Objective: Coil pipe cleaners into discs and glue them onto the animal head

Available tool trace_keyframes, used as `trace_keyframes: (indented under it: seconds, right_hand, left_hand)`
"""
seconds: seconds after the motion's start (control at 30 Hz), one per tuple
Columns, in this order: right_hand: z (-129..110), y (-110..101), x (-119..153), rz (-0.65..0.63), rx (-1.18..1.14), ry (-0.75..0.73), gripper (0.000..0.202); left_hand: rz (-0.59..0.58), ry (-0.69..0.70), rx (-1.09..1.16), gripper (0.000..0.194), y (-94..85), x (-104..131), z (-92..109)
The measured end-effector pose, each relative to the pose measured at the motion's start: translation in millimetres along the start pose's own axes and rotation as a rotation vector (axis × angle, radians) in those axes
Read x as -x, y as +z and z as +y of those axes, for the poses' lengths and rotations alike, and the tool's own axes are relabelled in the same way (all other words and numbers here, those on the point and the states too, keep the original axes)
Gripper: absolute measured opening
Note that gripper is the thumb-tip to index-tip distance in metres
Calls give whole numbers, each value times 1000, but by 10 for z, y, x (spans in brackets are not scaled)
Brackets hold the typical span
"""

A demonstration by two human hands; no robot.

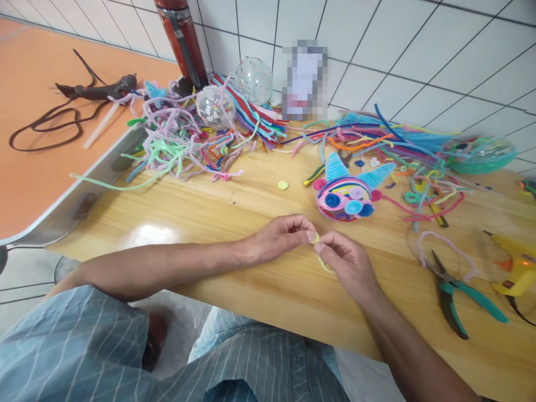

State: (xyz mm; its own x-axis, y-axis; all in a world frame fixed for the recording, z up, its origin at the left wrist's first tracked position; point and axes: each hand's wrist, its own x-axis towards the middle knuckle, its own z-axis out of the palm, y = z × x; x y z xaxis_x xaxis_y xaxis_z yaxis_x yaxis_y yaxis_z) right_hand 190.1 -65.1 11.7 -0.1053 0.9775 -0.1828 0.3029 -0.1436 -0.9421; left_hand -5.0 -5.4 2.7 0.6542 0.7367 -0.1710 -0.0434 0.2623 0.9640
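Observation:
Over the middle of the wooden table, my left hand (288, 235) pinches a yellow pipe cleaner (325, 266) between thumb and fingers. Close beside it, my right hand (345, 257) pinches the same piece, whose loose end hangs in a curve below the fingers. Part of the pipe cleaner is covered by the fingertips. Beyond my hands lies a small yellow coil (283, 185), flat on the table. Just past my right hand sits a colourful pipe-cleaner figure (345, 192) with two light-blue pointed ears and blue, lilac and pink coiled discs.
Teal-handled pliers (454, 296) and a yellow glue gun (517, 265) lie at the right. Tangled pipe cleaners (167, 134) heap at the back left, near clear balls (254, 81) and a red flask (182, 42). A black glue gun (104, 88) rests on the orange table (37, 184).

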Motion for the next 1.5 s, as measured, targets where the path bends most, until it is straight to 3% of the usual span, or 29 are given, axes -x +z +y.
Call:
trace_keyframes:
  seconds: [0.1,0.2,0.4,0.53,0.77,0.97,1.23,1.37,1.5]
  right_hand:
    - [-24,-49,-15,-38,81,-7,30]
    - [-20,-63,-11,-61,105,-14,29]
    - [47,1,16,-4,49,-10,32]
    - [70,38,16,36,42,-19,33]
    - [52,4,23,58,40,-24,29]
    - [76,34,27,84,40,-51,28]
    - [49,62,32,97,37,-37,27]
    - [65,46,26,105,80,-34,28]
    - [73,44,16,115,78,-59,27]
  left_hand:
    - [-70,74,-190,15,-64,-28,58]
    - [-51,121,-293,16,-88,-24,61]
    - [82,70,-28,25,-23,19,-17]
    - [107,12,47,28,26,41,-25]
    - [32,91,-68,22,8,39,-36]
    - [108,88,-57,21,21,64,-47]
    - [72,90,54,23,56,67,-108]
    - [40,65,-45,23,27,62,-70]
    - [84,69,-124,22,2,55,-38]
